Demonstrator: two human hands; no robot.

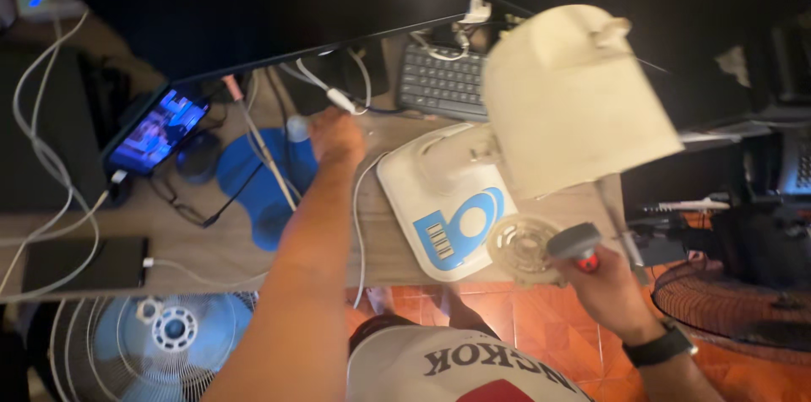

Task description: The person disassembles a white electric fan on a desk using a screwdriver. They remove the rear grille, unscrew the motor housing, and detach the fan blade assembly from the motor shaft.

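While both hands work over a wooden surface (pixel 211 241), a dismantled cream plastic fan motor housing (pixel 574 98) stands upright on its white-and-blue plastic fan base (pixel 439 208).
Head view: left hand (pixel 336 138) reaches far across the surface, fingers curled near a white cable plug (pixel 341 100) and a small pale-blue cap (pixel 296 127); whether it grips anything cannot be told. Right hand (pixel 604 284) is closed round a red-handled tool with a grey cap (pixel 577 246), beside a clear round plastic fan part (pixel 522 246) at the base's near edge. Also present: black keyboard (pixel 441 81), lit phone (pixel 158 132), black spectacles (pixel 190 203), blue fan blade in its white wire guard (pixel 169 334) on the floor.
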